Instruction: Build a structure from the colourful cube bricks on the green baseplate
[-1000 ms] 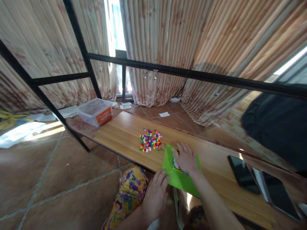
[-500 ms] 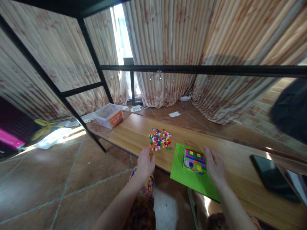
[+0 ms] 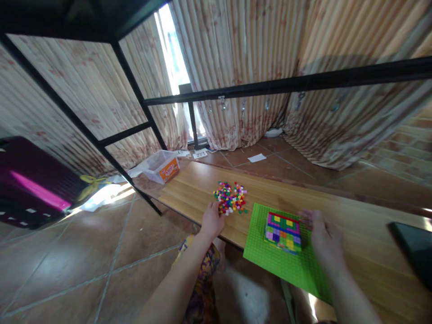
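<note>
My left hand (image 3: 212,220) is at the near-left edge of a pile of small coloured toy bricks (image 3: 231,198). Its fingers are bent and closed together there; whatever they may hold is too small to make out. To the right lies a green baseplate (image 3: 258,243), reaching over the table's front edge. On it stands a low block structure (image 3: 283,231) of pink, purple, yellow, orange and blue bricks with a red row at the back. My right hand (image 3: 324,234), a little blurred, hovers right of the structure over the baseplate, its fingers loosely apart and seemingly holding nothing.
The wooden table (image 3: 189,184) carries a clear plastic box (image 3: 160,166) with an orange label at its far left end. A dark flat device (image 3: 411,247) lies at the right. A black metal frame (image 3: 270,85) crosses ahead. A purple suitcase (image 3: 37,180) stands at left.
My left hand has moved up to the brick pile. My right hand has shifted slightly away from the structure's right side. The view has turned a little to the left.
</note>
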{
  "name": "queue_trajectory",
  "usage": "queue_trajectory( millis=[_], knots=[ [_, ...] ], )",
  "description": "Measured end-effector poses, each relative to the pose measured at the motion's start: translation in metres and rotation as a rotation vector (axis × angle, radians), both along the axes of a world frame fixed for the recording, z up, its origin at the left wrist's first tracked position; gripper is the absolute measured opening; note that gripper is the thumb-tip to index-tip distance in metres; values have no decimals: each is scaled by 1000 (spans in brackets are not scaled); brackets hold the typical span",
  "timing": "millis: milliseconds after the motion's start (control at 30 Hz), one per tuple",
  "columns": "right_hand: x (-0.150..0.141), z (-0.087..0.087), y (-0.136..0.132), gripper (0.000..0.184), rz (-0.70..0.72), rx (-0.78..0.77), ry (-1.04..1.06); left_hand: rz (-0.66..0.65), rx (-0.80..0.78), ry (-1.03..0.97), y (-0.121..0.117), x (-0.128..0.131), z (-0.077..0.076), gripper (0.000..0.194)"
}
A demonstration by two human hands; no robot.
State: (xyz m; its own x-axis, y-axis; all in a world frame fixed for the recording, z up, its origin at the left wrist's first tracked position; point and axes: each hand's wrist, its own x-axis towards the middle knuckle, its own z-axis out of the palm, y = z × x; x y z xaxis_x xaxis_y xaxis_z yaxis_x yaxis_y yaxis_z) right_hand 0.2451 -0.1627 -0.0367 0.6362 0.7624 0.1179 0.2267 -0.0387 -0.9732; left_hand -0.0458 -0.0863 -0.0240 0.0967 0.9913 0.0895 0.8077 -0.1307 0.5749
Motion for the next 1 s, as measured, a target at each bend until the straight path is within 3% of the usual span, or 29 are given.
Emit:
queue_trajectory(
  millis=[300, 533, 767, 900, 1000],
  knots=[
    [-14, 9, 9, 61, 11, -19, -109, -109, 90, -235, -12, 1, -12, 42],
    [-17, 15, 4, 57, 14, -21, -93, -191, 169, -159, -17, 10, -8, 19],
    [-13, 19, 1, 60, -3, 11, -76, -251, 240, -136, -6, 7, -19, 13],
    [-9, 16, 3, 63, -21, 12, -69, -240, 289, -182, -8, 16, -9, 12],
    [-5, 12, 4, 65, -29, 22, -50, -298, 220, -246, -11, 35, 8, 13]
  ],
)
